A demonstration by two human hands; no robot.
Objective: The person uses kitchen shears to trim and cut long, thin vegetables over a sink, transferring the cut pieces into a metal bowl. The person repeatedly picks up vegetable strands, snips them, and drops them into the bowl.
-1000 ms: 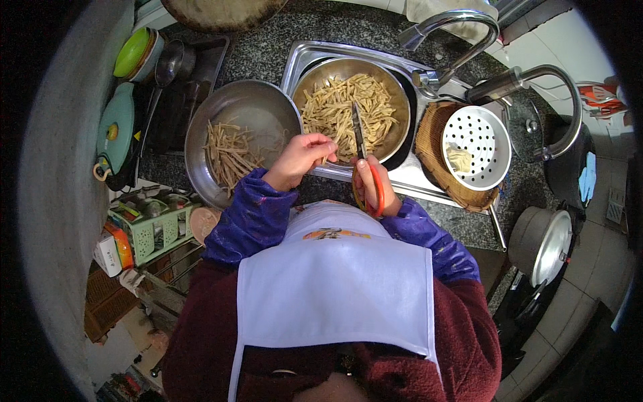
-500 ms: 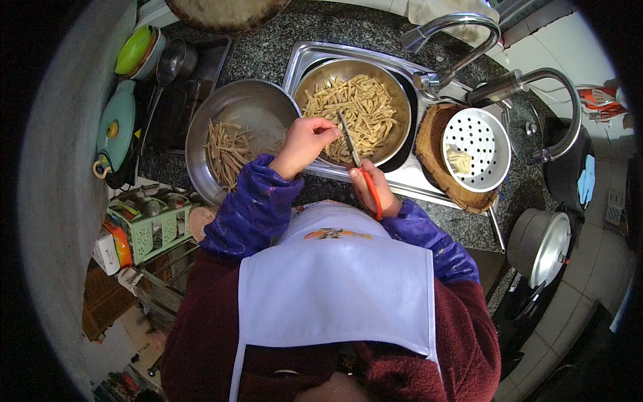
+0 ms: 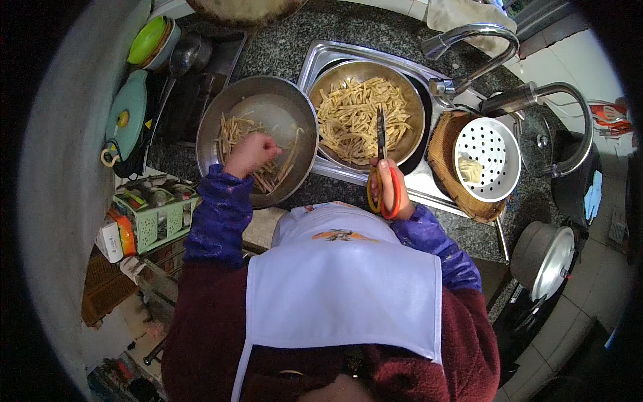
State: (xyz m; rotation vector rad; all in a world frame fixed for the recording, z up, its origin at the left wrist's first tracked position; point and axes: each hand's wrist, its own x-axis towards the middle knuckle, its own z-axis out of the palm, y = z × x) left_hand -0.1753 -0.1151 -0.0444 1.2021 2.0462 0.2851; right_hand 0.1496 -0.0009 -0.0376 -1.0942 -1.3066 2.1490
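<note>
Over the left metal pan (image 3: 258, 86), my left hand (image 3: 253, 153) is closed, fingertips drawn together. Whatever it pinches, if anything, is too small to make out. Beneath and around it lie long, thin tan strips of food (image 3: 289, 161) resembling dried vegetable. My right hand (image 3: 390, 189) holds kitchen scissors (image 3: 382, 137) by their red and yellow handles, blades pointing away from me. The blades hang over the right metal bowl (image 3: 418, 110), which is heaped with pale yellowish cut strips (image 3: 358, 110). That bowl sits in the steel sink (image 3: 315, 63).
Right of the sink, a white perforated strainer (image 3: 492, 151) sits in a woven basket (image 3: 442, 151), a pale lump inside. Two curved faucets (image 3: 479, 30) arch over the back right. A silver pot (image 3: 546, 254) stands farther right. A ladle (image 3: 179, 60) and green lid (image 3: 125, 117) are left.
My left hand has moved left, from beside the scissors over the bowl to the strips in the left pan. The scissors have turned to point straighter away. The whole view has shifted slightly.
</note>
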